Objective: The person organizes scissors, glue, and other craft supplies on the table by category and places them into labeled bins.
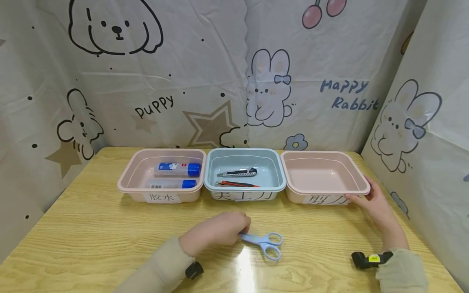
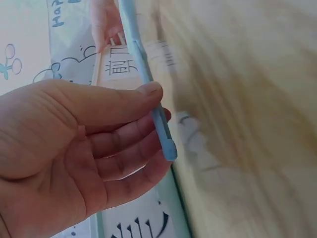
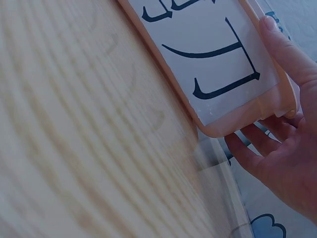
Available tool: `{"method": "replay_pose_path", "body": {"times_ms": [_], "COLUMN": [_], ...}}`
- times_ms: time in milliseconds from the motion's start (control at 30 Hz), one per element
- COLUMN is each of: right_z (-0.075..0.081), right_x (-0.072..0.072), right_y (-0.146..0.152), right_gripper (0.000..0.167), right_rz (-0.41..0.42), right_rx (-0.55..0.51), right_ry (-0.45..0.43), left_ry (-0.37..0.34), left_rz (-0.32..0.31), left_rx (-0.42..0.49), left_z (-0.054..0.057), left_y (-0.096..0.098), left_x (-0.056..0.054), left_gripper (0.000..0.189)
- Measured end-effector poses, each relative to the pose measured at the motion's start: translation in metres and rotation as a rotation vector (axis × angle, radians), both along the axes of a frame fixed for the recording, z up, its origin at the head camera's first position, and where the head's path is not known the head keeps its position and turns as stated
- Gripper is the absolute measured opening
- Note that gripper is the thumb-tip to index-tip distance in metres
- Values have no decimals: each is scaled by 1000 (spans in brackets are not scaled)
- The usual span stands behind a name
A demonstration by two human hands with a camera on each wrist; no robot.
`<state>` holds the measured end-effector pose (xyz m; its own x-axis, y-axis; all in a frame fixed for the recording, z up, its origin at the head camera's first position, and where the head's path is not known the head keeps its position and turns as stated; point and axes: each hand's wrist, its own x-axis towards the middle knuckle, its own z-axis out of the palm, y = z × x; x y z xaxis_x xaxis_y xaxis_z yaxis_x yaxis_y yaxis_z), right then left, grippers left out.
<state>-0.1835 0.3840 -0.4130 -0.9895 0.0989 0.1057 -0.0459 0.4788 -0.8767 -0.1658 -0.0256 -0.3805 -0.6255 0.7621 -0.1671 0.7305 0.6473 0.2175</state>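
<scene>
My left hand (image 1: 223,228) pinches a pair of light blue scissors (image 1: 261,241) by the blade end, thumb on one side and fingers on the other. Its two handle loops point right in the head view. Seen edge-on in the left wrist view, the scissors (image 2: 144,64) look like a slim blue bar. At the right, my right hand (image 1: 379,207) grips the front right corner of a pink bin (image 1: 326,192). The thumb lies on its rim and the fingers spread along its side. This bin has a white label with black characters (image 3: 218,54) and nothing inside.
In the middle a blue bin (image 1: 244,152) holds a utility knife (image 1: 239,173) and a slim orange-and-black tool (image 1: 236,184). Left of it, another pink bin (image 1: 126,179) contains two blue-capped clear bottles (image 1: 176,169). Printed cloth (image 1: 205,81) hangs behind the wooden table (image 1: 110,240).
</scene>
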Motion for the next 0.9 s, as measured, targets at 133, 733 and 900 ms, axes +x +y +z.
{"method": "replay_pose_path", "body": {"times_ms": [133, 733, 900], "right_z": [-1, -4, -3], "right_x": [0, -1, -2], "right_y": [1, 4, 3], "right_gripper": [82, 81, 81], "right_rz": [3, 16, 13], "right_rx": [8, -57, -59], "right_ry": [1, 51, 33], "left_ry": [67, 190, 151], "left_rz": [-19, 86, 128], "left_rx": [61, 439, 508], "left_z": [3, 33, 37], "left_y": [9, 86, 107], "left_x": [-7, -35, -44], "left_gripper": [14, 18, 19]}}
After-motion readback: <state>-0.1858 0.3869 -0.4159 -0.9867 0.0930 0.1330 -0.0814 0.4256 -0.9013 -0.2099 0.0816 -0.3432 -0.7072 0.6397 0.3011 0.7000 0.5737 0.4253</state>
